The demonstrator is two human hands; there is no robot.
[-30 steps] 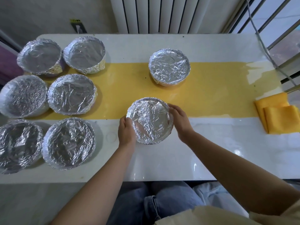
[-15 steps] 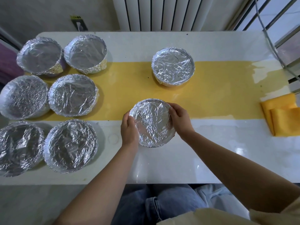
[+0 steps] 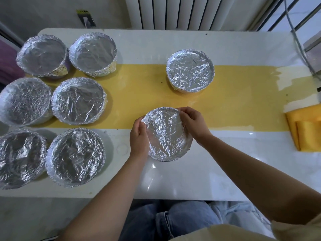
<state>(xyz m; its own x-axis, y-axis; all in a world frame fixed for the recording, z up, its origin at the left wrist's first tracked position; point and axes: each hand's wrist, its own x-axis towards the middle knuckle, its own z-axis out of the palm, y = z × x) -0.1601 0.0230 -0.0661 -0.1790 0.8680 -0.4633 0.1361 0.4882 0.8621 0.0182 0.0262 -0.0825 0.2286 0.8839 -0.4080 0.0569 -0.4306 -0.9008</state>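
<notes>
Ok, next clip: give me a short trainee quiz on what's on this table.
1. Multiple choice: which hand grips the near foil-covered bowl? A) left hand only B) right hand only C) both
2. True or false: the folded yellow cloth lies at the left end of the table.
3. How many foil-covered bowls are there in all, the near one included?

Key: 1 C, with fingers curled over its rim on either side. 2 False, the cloth lies at the right end. 3 Eight: six grouped bowls at the left, a lone bowl on the yellow strip, and the one in the hands.
</notes>
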